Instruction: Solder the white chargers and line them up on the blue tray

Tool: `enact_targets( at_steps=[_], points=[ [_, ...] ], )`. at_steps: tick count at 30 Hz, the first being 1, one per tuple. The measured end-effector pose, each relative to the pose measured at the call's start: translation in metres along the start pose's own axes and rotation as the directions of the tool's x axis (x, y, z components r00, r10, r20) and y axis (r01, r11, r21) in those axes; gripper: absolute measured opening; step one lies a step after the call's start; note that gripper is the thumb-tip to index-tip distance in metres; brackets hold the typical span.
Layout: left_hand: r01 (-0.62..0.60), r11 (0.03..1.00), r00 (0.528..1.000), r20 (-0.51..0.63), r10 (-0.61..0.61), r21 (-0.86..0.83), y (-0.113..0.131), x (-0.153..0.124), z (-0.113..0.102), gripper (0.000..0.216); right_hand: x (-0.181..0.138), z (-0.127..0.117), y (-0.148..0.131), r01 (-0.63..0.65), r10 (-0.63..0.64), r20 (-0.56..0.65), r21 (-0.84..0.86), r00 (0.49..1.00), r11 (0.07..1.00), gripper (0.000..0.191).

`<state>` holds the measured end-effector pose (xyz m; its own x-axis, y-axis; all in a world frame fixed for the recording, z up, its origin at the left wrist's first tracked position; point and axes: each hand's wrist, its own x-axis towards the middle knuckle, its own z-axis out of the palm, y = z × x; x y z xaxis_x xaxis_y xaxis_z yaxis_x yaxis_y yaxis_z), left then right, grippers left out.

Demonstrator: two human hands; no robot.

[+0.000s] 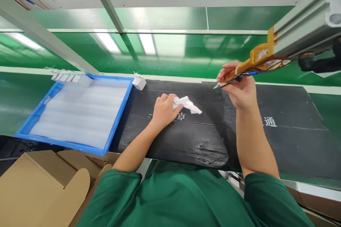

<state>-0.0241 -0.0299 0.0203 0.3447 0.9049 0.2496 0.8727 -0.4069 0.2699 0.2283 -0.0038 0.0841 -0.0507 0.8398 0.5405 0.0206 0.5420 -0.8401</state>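
Note:
My left hand (163,109) is closed around a crumpled white tissue (188,105), resting on the black work mat (186,136). A small white edge shows between its thumb and fingers; whether that is a separate thing I cannot tell. My right hand (242,90) is raised over the mat, its fingers wrapped round an orange pen-like tool (241,68) with a pale teal tip (216,86) pointing left. A white plug charger (139,81) stands to the left of my left hand, prongs up, by the tray's corner.
A blue tray (106,142) lined with white foam lies at the left, with several white chargers (69,78) in a row at its back edge. Cardboard boxes (39,188) sit below it. A metal arm (303,25) reaches in from the upper right. Green panel (170,56) behind.

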Motion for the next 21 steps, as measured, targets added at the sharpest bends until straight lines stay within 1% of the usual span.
enact_targets(
  at_steps=[2, 4, 6, 8, 10, 12, 14, 15, 16, 17, 18, 21],
  points=[
    [0.146, 0.986, 0.989, -0.016, -0.146, 0.082, -0.017, 0.011, -0.004, 0.031, 0.0, 0.0, 0.001, 0.009, -0.009, 0.0, 0.023, 1.0, 1.0, 0.041],
    [0.233, 0.963, 0.971, 0.019, -0.238, 0.135, -0.03, 0.019, -0.005, 0.031, 0.0, -0.001, 0.001, 0.012, -0.011, -0.004, 0.025, 1.0, 1.0, 0.041],
    [0.251, 0.955, 0.966, 0.019, -0.257, 0.158, -0.038, 0.027, -0.006, 0.033, 0.0, -0.002, 0.002, 0.008, -0.008, -0.009, 0.009, 1.0, 1.0, 0.04],
    [0.237, 0.956, 0.972, -0.046, -0.232, 0.173, -0.046, 0.035, -0.006, 0.036, 0.0, -0.003, 0.004, 0.001, -0.001, -0.008, -0.007, 1.0, 1.0, 0.041],
    [0.249, 0.95, 0.965, -0.127, -0.228, 0.189, -0.059, 0.044, -0.008, 0.038, 0.0, -0.005, 0.005, -0.01, 0.01, -0.007, -0.008, 1.0, 1.0, 0.041],
    [0.312, 0.932, 0.942, -0.186, -0.279, 0.183, -0.075, 0.052, -0.013, 0.042, 0.001, -0.007, 0.005, -0.021, 0.021, -0.012, 0.003, 1.0, 1.0, 0.041],
    [0.376, 0.915, 0.915, -0.212, -0.342, 0.148, -0.091, 0.058, -0.019, 0.051, 0.001, -0.008, 0.005, -0.035, 0.035, -0.014, 0.011, 0.999, 0.999, 0.04],
    [0.391, 0.912, 0.91, -0.202, -0.363, 0.122, -0.097, 0.059, -0.022, 0.054, 0.001, -0.008, 0.005, -0.045, 0.045, -0.011, 0.012, 0.999, 0.999, 0.04],
    [0.381, 0.919, 0.916, -0.172, -0.361, 0.1, -0.101, 0.06, -0.024, 0.057, 0.0, -0.008, 0.005, -0.059, 0.059, -0.007, 0.013, 0.998, 0.998, 0.041],
    [0.42, 0.903, 0.897, -0.186, -0.4, 0.086, -0.103, 0.059, -0.026, 0.059, 0.0, -0.008, 0.004, -0.074, 0.074, -0.001, 0.013, 0.997, 0.997, 0.041],
    [0.424, 0.9, 0.897, -0.182, -0.403, 0.096, -0.104, 0.059, -0.027, 0.06, -0.001, -0.008, 0.005, -0.095, 0.095, -0.002, 0.01, 0.996, 0.995, 0.042],
    [0.456, 0.885, 0.862, -0.294, -0.412, 0.095, -0.105, 0.055, -0.026, 0.061, -0.001, -0.009, 0.009, -0.155, 0.155, -0.01, -0.012, 0.988, 0.988, 0.041]
  ],
)
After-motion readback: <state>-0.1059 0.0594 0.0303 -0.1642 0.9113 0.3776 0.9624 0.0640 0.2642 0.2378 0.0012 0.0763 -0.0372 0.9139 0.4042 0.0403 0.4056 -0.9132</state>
